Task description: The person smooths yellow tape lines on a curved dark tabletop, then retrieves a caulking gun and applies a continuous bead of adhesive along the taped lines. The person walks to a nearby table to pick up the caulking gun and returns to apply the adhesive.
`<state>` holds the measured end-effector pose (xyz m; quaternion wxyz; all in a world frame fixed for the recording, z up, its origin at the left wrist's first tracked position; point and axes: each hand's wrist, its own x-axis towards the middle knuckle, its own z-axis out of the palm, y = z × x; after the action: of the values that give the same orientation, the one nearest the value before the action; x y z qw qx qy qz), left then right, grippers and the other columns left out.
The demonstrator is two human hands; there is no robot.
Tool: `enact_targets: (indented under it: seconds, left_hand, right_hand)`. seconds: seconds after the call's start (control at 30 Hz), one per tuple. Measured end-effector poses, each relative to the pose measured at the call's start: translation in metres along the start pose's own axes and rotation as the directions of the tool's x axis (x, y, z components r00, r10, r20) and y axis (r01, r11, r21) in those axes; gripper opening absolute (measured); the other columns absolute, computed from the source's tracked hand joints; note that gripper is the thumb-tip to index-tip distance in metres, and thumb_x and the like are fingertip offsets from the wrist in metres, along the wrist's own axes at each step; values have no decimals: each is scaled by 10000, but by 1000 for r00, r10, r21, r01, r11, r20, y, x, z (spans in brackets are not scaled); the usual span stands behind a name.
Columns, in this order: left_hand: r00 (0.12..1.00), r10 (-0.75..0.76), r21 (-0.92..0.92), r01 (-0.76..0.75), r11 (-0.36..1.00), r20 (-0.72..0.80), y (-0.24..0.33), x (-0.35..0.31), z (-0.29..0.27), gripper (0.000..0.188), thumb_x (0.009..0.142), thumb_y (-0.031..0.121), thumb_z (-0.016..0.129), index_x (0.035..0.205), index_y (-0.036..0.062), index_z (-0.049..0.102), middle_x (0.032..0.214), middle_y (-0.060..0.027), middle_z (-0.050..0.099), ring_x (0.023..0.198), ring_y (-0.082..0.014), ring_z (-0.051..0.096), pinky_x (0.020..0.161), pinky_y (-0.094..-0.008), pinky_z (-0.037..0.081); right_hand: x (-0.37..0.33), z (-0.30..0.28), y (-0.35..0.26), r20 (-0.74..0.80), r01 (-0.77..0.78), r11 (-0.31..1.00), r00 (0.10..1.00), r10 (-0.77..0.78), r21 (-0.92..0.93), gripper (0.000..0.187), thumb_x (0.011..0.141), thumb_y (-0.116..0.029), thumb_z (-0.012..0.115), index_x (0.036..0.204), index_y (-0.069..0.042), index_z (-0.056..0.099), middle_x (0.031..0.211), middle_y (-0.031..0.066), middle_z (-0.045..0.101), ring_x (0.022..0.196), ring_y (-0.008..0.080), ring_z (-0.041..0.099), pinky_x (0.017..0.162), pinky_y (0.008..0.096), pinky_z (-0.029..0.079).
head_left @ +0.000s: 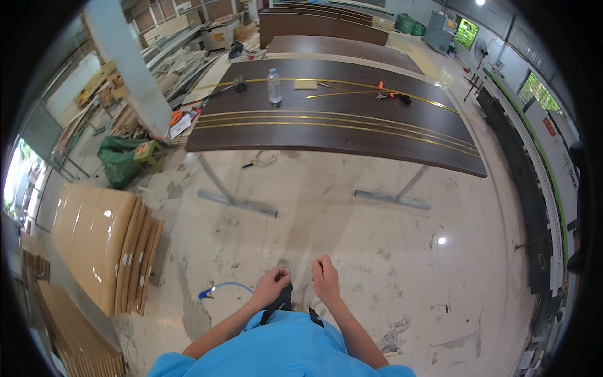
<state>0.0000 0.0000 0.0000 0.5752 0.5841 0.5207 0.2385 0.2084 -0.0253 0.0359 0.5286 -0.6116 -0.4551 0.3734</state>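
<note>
In front of my blue shirt, my left hand [273, 286] is closed, thumb against curled fingers. A short gap to its right, my right hand [325, 278] is also closed, fingers bent down. Anything in either hand is too small or hidden to make out. Both hands hang in the air over the floor, apart from the dark brown panel table [339, 141] ahead. On its top lie long thin gold strips [314, 117], a clear water bottle [274, 87], a yellowish block [306, 85] and an orange-and-black tool [389, 94].
A thin blue hose with a blue fitting [206, 293] lies on the floor left of me. Stacked wrapped panels [100, 245] stand at the left. Metal table feet [392, 200] rest on the floor ahead. A long machine [534, 125] runs along the right; a pillar [129, 63] rises far left.
</note>
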Motion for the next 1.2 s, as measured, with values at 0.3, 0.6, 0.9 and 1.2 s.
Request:
enact_targets:
  seconds: [0.3,0.6,0.9,1.2]
  left_hand:
    - [975,215,74,-210,975,-62,92,306,-44,177,984,180,643,1031,10,647,845,-63,680,803,-141,638,743,-312,507]
    - [885,465,488,-408,771,5,246,602,-26,275,918,209,654,1120,23,645,1055,-144,674,990,-327,660,875,-422,522]
    - [891,421,855,-82,513,-167,257,808,-15,340,872,127,664,1199,54,607,1176,-157,633,1144,-352,613,945,-470,530]
    - [970,241,988,-67,141,31,259,883,-44,146,936,84,585,991,21,704,1012,-190,712,987,-361,711,827,-468,584]
  right_hand:
    - [143,-37,27,-210,-168,980,967,143,-106,216,899,-56,593,693,-9,543,556,13,463,560,61,427,501,297,354]
    - [298,-164,40,-675,-224,912,616,407,345,373,968,-105,618,671,-126,393,586,-43,357,519,59,376,462,294,336]
    - [409,-242,116,-519,-359,770,581,627,527,390,1031,-255,618,720,-142,412,585,-30,355,482,80,347,424,265,359]
    - [551,-361,133,-504,-504,820,652,567,271,369,999,-275,677,703,-132,508,622,-55,428,532,51,393,454,258,352]
